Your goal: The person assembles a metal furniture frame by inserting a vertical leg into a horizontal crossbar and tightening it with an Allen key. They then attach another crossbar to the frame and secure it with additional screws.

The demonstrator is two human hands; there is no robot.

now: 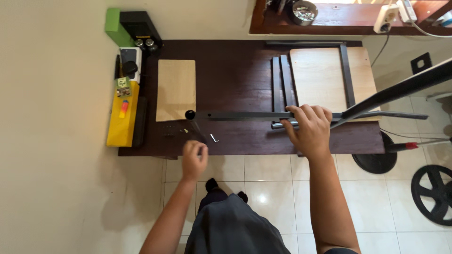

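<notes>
1. Clearly the right hand presses flat over the long dark metal bar that lies across the dark wooden desk; its fingers curl over the bar's far edge, gripping it; keeping that downward weight steady seems wise, so the bar does not roll or slide.
2. The left hand hovers at the near desk edge with fingertips pinched together; whether a small part sits between them is too small to tell.
3. A small bent hex key and a few tiny screws lie just beside that hand; picking them up one at a time should keep them from scattering.
4. The bar's left end carries a round black cap, touching the corner of the small light wood panel; I judge the fastening is best worked there while the bar stays level.
5. The larger wood panel with dark frame pieces lies behind the right hand, out of the way.
</notes>
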